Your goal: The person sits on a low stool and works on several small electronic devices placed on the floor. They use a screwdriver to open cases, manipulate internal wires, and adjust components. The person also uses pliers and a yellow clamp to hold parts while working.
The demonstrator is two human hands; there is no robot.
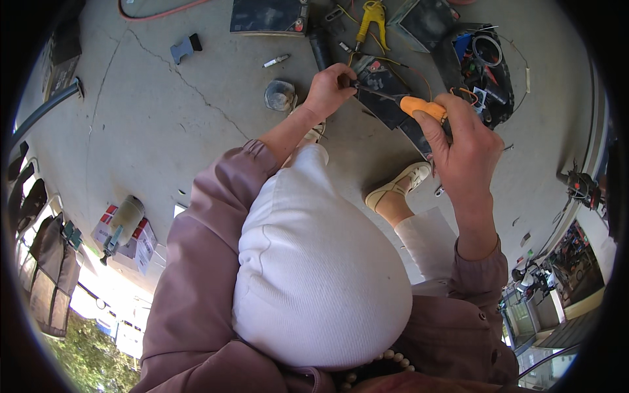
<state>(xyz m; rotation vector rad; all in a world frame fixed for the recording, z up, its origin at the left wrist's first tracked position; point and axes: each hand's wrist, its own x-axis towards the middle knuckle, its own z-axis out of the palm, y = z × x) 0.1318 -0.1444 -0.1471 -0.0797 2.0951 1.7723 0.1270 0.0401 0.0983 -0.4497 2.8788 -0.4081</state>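
Note:
My right hand point(466, 147) is wrapped round the orange handle of a screwdriver point(419, 106), its shaft pointing left. At the shaft's far end, my left hand point(329, 90) is closed in a pinch around a small dark part, too hidden to name. Dark flat panels point(380, 95) lie on the ground just below the shaft. Behind them rests a yellow pistol-shaped tool point(372, 25) with thin wires near it. A black cylinder point(320, 49) stands just beyond my left fingers.
A black tray point(506, 108) of tools and parts sits at the right. A dark box point(267, 18) is at the back. Nearer lie a round metal piece point(280, 95), a spark plug point(276, 60) and a blue-grey block point(186, 48). My shoe point(401, 183) is beside the panels.

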